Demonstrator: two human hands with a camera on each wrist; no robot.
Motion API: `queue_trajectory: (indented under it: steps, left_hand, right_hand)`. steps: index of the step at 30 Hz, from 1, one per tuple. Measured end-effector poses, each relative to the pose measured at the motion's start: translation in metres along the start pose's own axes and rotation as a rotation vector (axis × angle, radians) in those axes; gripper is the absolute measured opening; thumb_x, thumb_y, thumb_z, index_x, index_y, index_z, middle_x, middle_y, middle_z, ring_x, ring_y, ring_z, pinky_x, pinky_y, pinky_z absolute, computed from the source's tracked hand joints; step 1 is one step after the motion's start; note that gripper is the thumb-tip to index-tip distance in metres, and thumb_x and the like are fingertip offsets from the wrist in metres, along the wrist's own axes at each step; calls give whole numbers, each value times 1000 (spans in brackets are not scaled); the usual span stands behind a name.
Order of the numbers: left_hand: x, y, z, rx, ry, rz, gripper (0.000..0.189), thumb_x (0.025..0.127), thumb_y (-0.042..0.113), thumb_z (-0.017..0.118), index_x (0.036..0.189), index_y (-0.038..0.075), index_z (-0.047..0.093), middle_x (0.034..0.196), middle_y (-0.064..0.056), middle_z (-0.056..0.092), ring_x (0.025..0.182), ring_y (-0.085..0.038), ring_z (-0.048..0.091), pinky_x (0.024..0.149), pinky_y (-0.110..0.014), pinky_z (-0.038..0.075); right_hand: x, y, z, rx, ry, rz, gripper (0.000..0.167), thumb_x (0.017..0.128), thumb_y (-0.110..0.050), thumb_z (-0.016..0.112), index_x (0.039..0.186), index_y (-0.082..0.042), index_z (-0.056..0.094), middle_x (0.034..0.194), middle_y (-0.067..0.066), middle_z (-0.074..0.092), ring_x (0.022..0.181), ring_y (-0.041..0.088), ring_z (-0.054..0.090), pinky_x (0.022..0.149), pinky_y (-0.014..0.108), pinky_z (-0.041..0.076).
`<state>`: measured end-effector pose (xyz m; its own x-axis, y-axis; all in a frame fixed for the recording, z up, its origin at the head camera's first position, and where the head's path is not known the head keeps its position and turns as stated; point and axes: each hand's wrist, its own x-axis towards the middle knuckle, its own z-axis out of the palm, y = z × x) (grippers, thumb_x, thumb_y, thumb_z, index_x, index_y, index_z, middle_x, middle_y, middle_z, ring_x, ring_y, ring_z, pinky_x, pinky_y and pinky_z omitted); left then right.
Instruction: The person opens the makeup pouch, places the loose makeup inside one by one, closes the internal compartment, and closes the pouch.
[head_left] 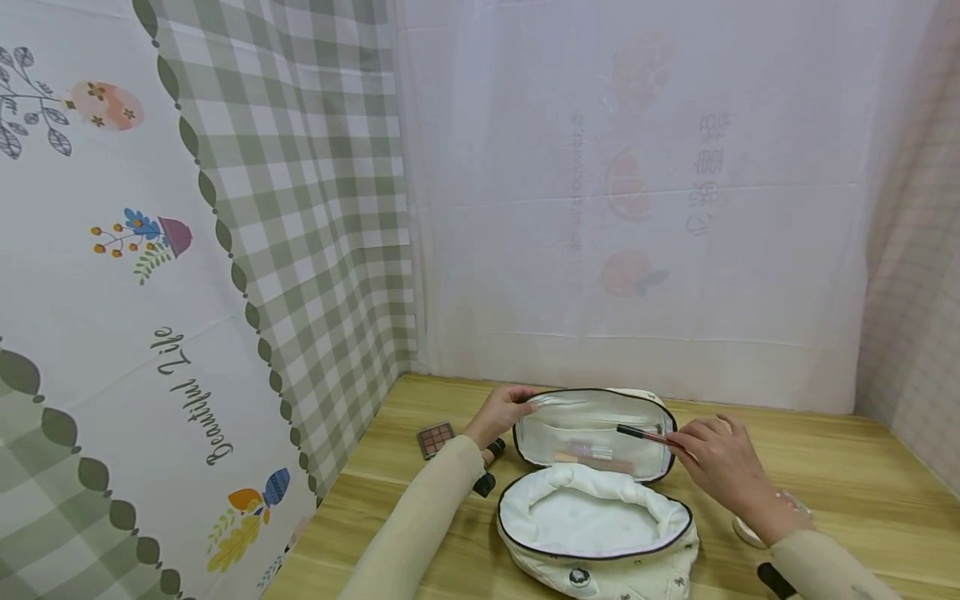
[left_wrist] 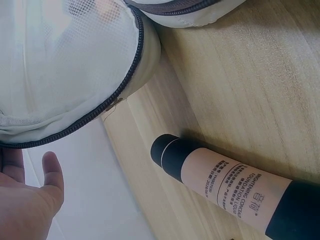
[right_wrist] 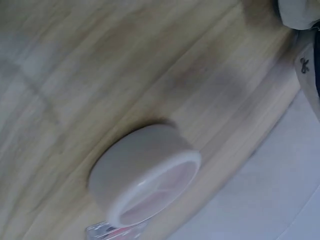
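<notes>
A white quilted cosmetic bag stands on the table with its dark-zipped lid raised. At the lid's upper left edge, my left hand grips the rim. The left wrist view has this hand at the edge of the lid. My right hand pinches a slim dark cosmetic pencil, pointing left across the lid's inside. Below the pencil, a few slender cosmetics show in the lid's see-through mesh pocket. The right hand is out of sight in its own wrist view.
An eyeshadow palette lies left of the bag. Closer in is a black-capped foundation tube, near a small black item. Beneath the right forearm sit a round white container and a clear packet. Curtains surround the table.
</notes>
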<state>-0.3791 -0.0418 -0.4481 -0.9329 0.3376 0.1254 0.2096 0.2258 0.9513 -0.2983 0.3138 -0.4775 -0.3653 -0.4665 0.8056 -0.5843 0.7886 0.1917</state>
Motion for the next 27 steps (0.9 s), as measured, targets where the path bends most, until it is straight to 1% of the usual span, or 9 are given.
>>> queue_trajectory:
  steps: [5, 7, 12, 13, 19, 22, 25, 26, 27]
  left_hand:
    - [0, -1, 0, 6, 6, -5, 21, 96, 5, 63, 115, 0, 70, 107, -7, 70, 93, -11, 60, 88, -33, 49]
    - [-3, 4, 1, 7, 12, -6, 21, 96, 4, 63, 115, -1, 70, 108, -9, 70, 95, -13, 60, 89, -34, 49]
    - [-2, 3, 1, 4, 17, -17, 21, 96, 4, 63, 115, -2, 69, 109, -10, 70, 95, -14, 60, 87, -34, 49]
    - [1, -1, 1, 4, 15, -17, 20, 96, 5, 63, 115, -1, 70, 108, -8, 70, 94, -13, 59, 87, -33, 49]
    - [1, -1, 0, 7, 8, -15, 20, 96, 6, 64, 115, 0, 70, 107, -6, 70, 94, -13, 59, 87, -34, 49]
    - [1, -1, 0, 9, 5, -17, 20, 97, 6, 63, 115, 1, 70, 108, -6, 70, 96, -13, 60, 89, -35, 49]
    - [0, -1, 0, 9, 5, -16, 21, 97, 7, 63, 116, 1, 70, 109, -7, 70, 97, -15, 60, 90, -37, 49]
    - [-1, 0, 0, 8, 6, -15, 21, 97, 7, 63, 116, 1, 70, 109, -7, 69, 98, -15, 60, 91, -38, 49]
    - [-1, 0, 0, 7, 7, -15, 21, 97, 8, 63, 117, 1, 70, 110, -7, 69, 98, -15, 60, 91, -38, 48]
  right_hand:
    - [9, -6, 7, 4, -10, 7, 67, 107, -50, 29, 84, -8, 75, 79, 5, 66, 78, 32, 61, 83, 67, 37]
    - [13, -8, 10, 2, -11, 8, 67, 107, -50, 29, 84, -7, 75, 79, 5, 67, 78, 33, 61, 83, 67, 37]
    - [21, -12, 18, 8, 1, 5, 64, 107, -49, 30, 83, -9, 74, 78, 4, 67, 78, 34, 62, 84, 67, 38]
    - [23, -13, 19, 10, 6, 1, 63, 108, -48, 30, 83, -10, 74, 78, 4, 67, 77, 34, 62, 83, 67, 38]
    - [32, -16, 27, -4, -7, -11, 63, 108, -47, 29, 83, -10, 74, 79, 4, 67, 77, 35, 61, 82, 65, 39]
    - [37, -19, 29, -10, -22, -23, 41, 102, -37, 50, 83, -10, 75, 79, 4, 67, 79, 35, 61, 83, 63, 38]
    - [40, -23, 32, -23, -39, -34, 13, 84, -21, 69, 82, -10, 75, 79, 4, 68, 81, 34, 61, 84, 61, 39]
    - [42, -25, 33, -29, -42, -35, 9, 77, -17, 74, 82, -10, 75, 79, 4, 68, 81, 34, 62, 84, 61, 39]
    - [42, -26, 34, -37, -45, -36, 9, 74, -15, 77, 81, -10, 75, 79, 4, 68, 82, 34, 62, 84, 61, 40]
